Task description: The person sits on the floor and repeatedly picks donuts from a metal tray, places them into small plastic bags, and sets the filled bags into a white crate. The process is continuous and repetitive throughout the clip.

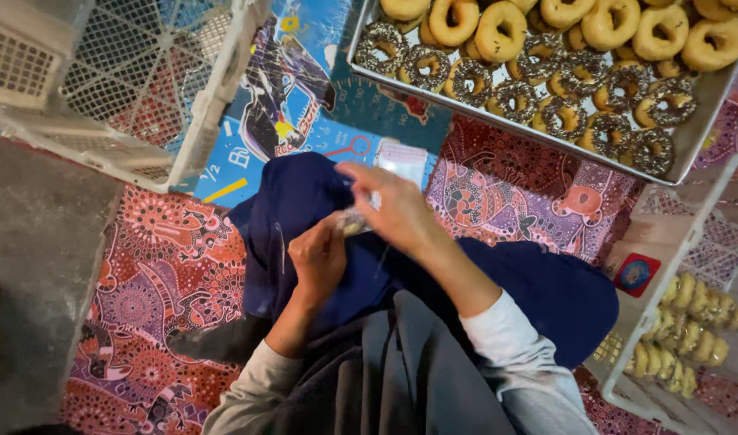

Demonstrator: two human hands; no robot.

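Nearest the camera, grey sleeves lead up from 6 o'clock to two bare hands working over a dark blue cloth (304, 201) spread across the lap. At centre, the left hand (319, 259) curls its fingers shut around the lower end of a small clear bag (354, 223), which seems to hold something pale and dark, though it is too blurred to tell what. Just above, toward 12 o'clock, the right hand (393, 205) pinches the bag's upper part, thumb and forefinger closed on the plastic, other fingers loosely bent. Behind the right hand, a stack of clear bags (405, 159) lies on the cloth's far edge.

Under everything lies a patterned red and purple mat (167, 266). At 4 o'clock, a white crate (627, 387) holds packed rows of pale pieces. At 10 o'clock, another white crate (143, 80) stands tilted. Farthest off, at 1 o'clock, a metal tray (699, 133) carries ring doughnuts: sprinkled ones (562, 117) along the near side, plain golden ones (611, 20) behind them.
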